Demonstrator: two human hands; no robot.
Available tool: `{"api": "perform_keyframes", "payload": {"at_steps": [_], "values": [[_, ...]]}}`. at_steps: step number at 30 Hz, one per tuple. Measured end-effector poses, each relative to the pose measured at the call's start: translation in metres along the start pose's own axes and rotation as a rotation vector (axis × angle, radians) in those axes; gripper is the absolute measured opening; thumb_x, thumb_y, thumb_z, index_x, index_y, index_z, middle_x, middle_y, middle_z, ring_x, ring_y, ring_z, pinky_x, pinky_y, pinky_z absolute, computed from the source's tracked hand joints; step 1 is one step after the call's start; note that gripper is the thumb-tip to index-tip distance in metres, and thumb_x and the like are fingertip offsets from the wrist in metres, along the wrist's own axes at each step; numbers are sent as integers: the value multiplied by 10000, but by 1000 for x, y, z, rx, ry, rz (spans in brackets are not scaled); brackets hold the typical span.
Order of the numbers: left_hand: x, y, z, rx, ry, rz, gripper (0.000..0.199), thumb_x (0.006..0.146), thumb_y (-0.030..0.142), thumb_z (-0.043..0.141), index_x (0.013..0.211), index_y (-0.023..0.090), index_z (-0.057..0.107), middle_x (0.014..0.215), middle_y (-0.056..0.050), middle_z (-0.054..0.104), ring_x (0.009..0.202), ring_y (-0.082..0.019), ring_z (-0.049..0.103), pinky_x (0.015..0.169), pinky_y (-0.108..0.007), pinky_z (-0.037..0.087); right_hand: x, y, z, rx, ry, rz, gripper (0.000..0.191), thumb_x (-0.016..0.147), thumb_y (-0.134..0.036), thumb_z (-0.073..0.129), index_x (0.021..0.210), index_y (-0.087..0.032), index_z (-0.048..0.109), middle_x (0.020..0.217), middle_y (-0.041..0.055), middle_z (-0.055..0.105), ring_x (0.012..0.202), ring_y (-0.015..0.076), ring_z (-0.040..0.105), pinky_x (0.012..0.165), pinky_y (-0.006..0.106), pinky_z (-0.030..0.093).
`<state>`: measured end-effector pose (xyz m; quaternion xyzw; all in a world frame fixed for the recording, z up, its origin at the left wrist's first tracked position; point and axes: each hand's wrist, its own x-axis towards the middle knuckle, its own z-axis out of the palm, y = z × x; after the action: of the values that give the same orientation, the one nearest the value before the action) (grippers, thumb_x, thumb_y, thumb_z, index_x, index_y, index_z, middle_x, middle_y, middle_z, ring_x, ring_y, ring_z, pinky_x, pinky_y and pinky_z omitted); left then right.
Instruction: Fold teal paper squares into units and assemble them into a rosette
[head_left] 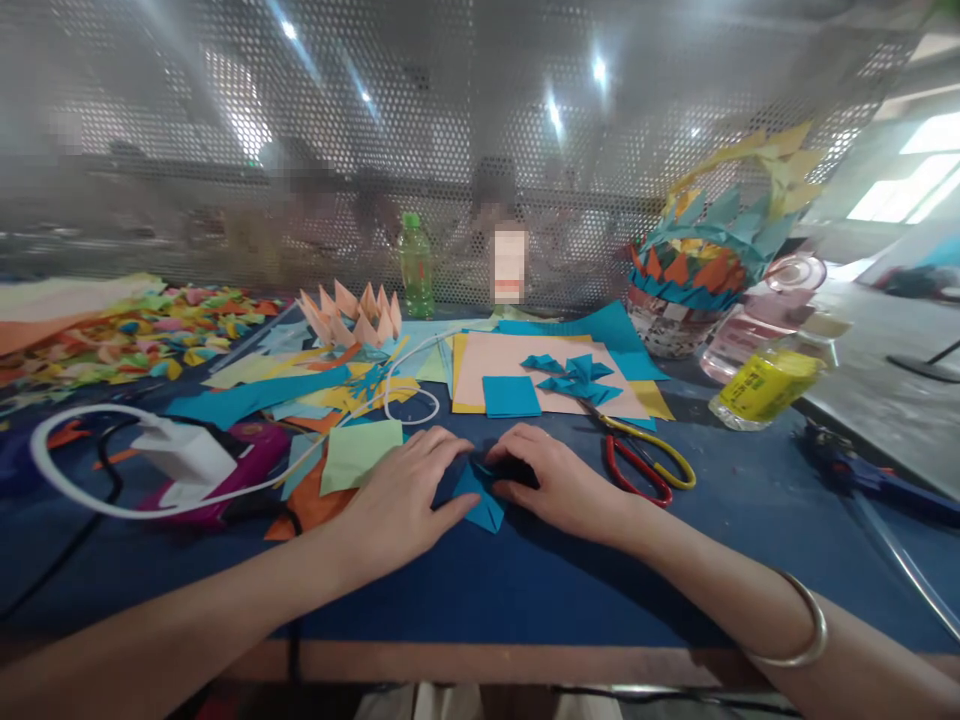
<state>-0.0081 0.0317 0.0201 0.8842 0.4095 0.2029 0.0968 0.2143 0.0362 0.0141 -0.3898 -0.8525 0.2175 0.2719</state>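
Single head-worn view; faces forward and down; blue tabletop (pixel 525 605) near, perforated screen (pixel 465 110) beyond.

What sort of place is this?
Probably a paper-craft workspace: folded blue paper lies between the bare left hand and right hand, with red-and-yellow-handled scissors and a spiky peach paper ring nearby.

Folded sheet (pixel 484 511): matt paper. Bangle (pixel 820 628): shiny metal.

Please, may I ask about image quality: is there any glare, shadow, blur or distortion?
Head view: light glare streaks across the perforated screen, which looks blurred; head view: a soft shadow lies on the blue tabletop below the right forearm; head view: wide-angle distortion seems to stretch the edges.
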Motion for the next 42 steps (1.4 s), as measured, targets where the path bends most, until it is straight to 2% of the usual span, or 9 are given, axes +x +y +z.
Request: {"api": "perform_keyframes", "payload": {"at_steps": [3,7,14,18,21,26,31,37,42], "values": [[1,0,0,-33,-1,-3,353,880,327,632,1188,169,566,1135,-106,606,1071,-294,572,932,-474,477,1,-1,2,-7,30,-8,226,816,-37,645,990,-180,634,1004,67,631,985,218,572,878,366,471],[2,1,-1,-91,5,9,293,886,261,607,1171,193,582,1120,-89,625,1040,-262,599,915,-432,501,2,-3,4,-9,77,-24,188,839,-19,587,909,-185,642,909,52,643,887,197,589,814,337,474],[3,4,-7,-200,34,8,291,892,291,609,1172,214,588,1011,-46,665,803,-183,641,702,-288,548,2,-8,2,22,134,-13,162,852,-47,569,869,-196,630,867,34,670,854,181,616,748,289,477],[4,6,-13,-225,90,28,189,933,269,558,1113,214,575,1113,-65,623,967,-199,611,825,-309,521,2,-7,3,2,152,42,141,840,-61,576,869,-192,620,835,30,660,778,173,609,692,277,467],[2,8,-13,-216,119,57,103,948,212,521,1042,205,560,1086,-65,597,1044,-211,569,932,-359,464,2,-6,4,-17,164,81,151,836,-71,558,906,-200,595,818,16,647,721,159,595,648,260,452],[-1,10,-8,-197,52,136,111,919,183,558,1022,209,592,1072,-62,587,1017,-216,566,904,-358,470,1,-7,4,-61,183,114,225,799,-45,500,949,-210,526,760,-9,574,683,157,561,622,256,413],[-2,8,-3,-166,-19,169,129,906,165,568,1012,208,627,1059,-56,603,998,-220,585,913,-373,474,-2,-14,0,-86,122,59,334,735,-3,488,994,-214,491,627,-63,439,585,148,490,579,251,360],[-3,6,0,-145,-24,159,128,920,146,535,981,193,638,991,-54,593,946,-219,589,862,-371,493,-2,-21,-13,-88,-5,-123,311,741,2,505,974,-201,537,925,41,600,874,188,569,777,296,451],[-2,8,-2,-157,-22,179,148,943,135,499,989,191,628,1040,-61,600,969,-205,590,882,-354,489,-1,-17,-23,-234,-112,-120,355,689,38,475,956,-180,558,954,81,619,922,230,570,817,359,468]]}}
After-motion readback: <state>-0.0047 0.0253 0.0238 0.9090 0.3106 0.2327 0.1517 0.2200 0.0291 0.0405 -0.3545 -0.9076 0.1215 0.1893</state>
